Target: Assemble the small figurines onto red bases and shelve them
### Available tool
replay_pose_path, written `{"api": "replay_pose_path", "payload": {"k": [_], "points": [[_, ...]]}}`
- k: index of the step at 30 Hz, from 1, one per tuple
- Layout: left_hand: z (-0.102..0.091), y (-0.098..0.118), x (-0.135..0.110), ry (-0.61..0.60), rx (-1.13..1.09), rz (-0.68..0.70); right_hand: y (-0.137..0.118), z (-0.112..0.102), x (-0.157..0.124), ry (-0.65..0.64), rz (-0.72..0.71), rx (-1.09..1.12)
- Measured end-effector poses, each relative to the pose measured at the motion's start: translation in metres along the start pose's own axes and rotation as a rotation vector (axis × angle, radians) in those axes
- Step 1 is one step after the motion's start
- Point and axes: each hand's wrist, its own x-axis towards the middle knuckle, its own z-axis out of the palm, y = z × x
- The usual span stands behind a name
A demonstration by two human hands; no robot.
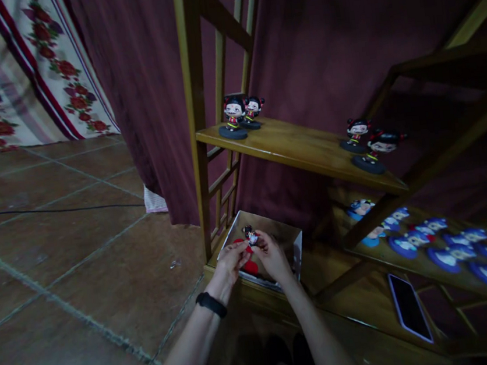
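Holding one small figurine (252,238) with both hands, over the left part of one open white cardboard box (298,252), on the bottom board of a wooden shelving unit (193,65). Nearly upright in the view, dark head at the top and tipped slightly left, long axis running down and a little right to the pale body; cannot tell the direction of the face. Pinching from the right with the right hand (272,255), thumb and forefinger drawn close together; gripping from the lower left with the left hand (233,258), fingertips bunched, almost no gap. Wearing one black wristband (211,305). Inside the box, two red patches (248,265), too blurred to name. On the upper shelf (300,144), four black-haired figurines (233,113) on dark round bases: two at the left end, two at the right. On a lower shelf to the right, at least nine blue-and-white figurines (451,252), too blurred for an exact count. Right of the box, one phone (409,307). Behind, maroon curtain (141,100)
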Motion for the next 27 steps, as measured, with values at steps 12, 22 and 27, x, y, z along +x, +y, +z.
{"api": "replay_pose_path", "payload": {"k": [12, 22, 27], "points": [[0.01, -0.002, 0.0, -0.002, -0.001, 0.062, 0.016, 0.013, 0.008, 0.023, 0.147, 0.514], [0.016, -0.002, -0.016, -0.014, 0.084, 0.238, -0.001, 0.007, 0.002, 0.02, 0.298, 0.716], [0.014, -0.006, -0.025, -0.059, 0.183, 0.293, -0.005, 0.01, -0.004, 0.063, 0.401, 0.878]]}}
